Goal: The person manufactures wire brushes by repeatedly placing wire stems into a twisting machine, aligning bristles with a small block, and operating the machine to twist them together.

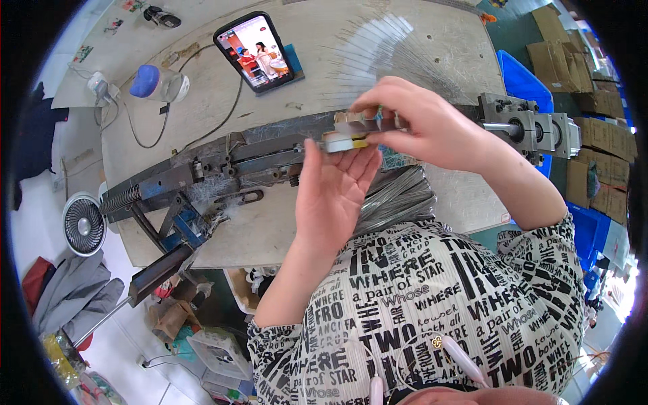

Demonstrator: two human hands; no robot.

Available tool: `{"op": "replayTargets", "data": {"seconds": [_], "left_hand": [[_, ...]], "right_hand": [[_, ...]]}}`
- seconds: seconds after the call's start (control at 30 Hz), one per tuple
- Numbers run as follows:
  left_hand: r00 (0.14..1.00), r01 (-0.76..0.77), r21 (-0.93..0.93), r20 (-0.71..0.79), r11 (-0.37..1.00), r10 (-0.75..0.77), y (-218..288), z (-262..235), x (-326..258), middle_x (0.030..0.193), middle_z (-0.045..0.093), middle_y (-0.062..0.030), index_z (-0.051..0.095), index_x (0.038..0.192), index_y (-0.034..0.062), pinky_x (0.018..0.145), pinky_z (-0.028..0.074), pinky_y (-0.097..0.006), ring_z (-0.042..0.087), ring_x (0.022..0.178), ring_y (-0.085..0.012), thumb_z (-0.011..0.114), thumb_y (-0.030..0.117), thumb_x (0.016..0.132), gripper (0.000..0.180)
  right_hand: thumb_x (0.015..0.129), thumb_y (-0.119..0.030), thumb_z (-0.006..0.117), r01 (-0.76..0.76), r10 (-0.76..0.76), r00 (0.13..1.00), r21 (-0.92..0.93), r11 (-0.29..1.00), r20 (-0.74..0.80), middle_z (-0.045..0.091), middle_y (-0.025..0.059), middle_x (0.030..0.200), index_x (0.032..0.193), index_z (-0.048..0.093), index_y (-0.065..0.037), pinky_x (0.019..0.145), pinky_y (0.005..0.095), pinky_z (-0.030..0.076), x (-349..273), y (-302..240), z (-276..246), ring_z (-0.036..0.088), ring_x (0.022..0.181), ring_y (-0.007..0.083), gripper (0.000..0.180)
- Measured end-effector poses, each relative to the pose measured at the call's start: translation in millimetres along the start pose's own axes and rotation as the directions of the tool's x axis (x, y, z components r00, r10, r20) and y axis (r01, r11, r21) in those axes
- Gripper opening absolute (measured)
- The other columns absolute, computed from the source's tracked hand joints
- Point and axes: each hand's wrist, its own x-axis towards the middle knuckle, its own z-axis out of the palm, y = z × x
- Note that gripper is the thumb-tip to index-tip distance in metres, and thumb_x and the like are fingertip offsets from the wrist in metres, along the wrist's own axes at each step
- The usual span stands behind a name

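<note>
My right hand (pixel 435 128) reaches over the bench-mounted metal fixture (pixel 263 152), fingers and thumb closed around a small brown-and-metal block (pixel 354 124) with green bits on it. Just below the block is a white piece with a yellow edge (pixel 343 144); what it belongs to is unclear. My left hand (pixel 332 196) is turned palm up beneath it, fingers stretched out and thumb apart, the fingertips close to the white piece. A thick bundle of thin metal wires (pixel 398 202) lies between my body and the fixture.
Beyond the fixture, loose thin wires (pixel 388 54) fan out on the bench. A phone (pixel 255 54) leans on a stand, with a blue-lidded jar (pixel 158 84) to its left. At left stands a small fan (pixel 84 225). Blue crates (pixel 523 81) and cardboard boxes (pixel 553 64) are at right.
</note>
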Motion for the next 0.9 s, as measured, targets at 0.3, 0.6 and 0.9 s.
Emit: {"op": "replayTargets", "data": {"seconds": [0.3, 0.6, 0.9], "left_hand": [[0.996, -0.023, -0.094, 0.088, 0.995, 0.031, 1, -2, -3, 0.141, 0.043, -0.0145, 0.037, 0.139, 0.0020, 0.110, 0.033, -0.040, 0.042, 0.130, -0.0232, 0.030, 0.051, 0.100, 0.063], [0.999, -0.032, -0.040, 0.009, 0.999, 0.033, 3, 4, -1, 0.142, 0.040, -0.0176, 0.033, 0.140, -0.0037, 0.113, 0.030, -0.040, 0.040, 0.131, -0.0260, 0.036, 0.054, 0.097, 0.072], [0.998, -0.047, -0.030, 0.042, 0.998, 0.048, 4, -1, -2, 0.139, 0.046, -0.0148, 0.039, 0.137, -0.0002, 0.110, 0.033, -0.038, 0.046, 0.126, -0.0228, 0.032, 0.050, 0.100, 0.063]], "right_hand": [[0.070, -0.012, 0.068, 0.224, -0.296, 0.954, -0.557, 0.800, -0.042, 0.058, -0.0025, 0.085, 0.092, 0.068, -0.016, 0.085, 0.0346, 0.038, -22, -14, 13, 0.055, 0.084, 0.0176, 0.022], [0.070, -0.015, 0.067, 0.135, -0.264, 0.958, -0.633, 0.762, -0.113, 0.055, -0.0069, 0.078, 0.087, 0.067, -0.018, 0.085, 0.0369, 0.035, -26, -4, -8, 0.053, 0.081, 0.0138, 0.017], [0.069, -0.015, 0.067, 0.261, -0.372, 0.928, -0.657, 0.707, -0.031, 0.055, -0.0058, 0.079, 0.091, 0.066, -0.017, 0.085, 0.0384, 0.034, -19, -9, 9, 0.052, 0.078, 0.0141, 0.021]]}}
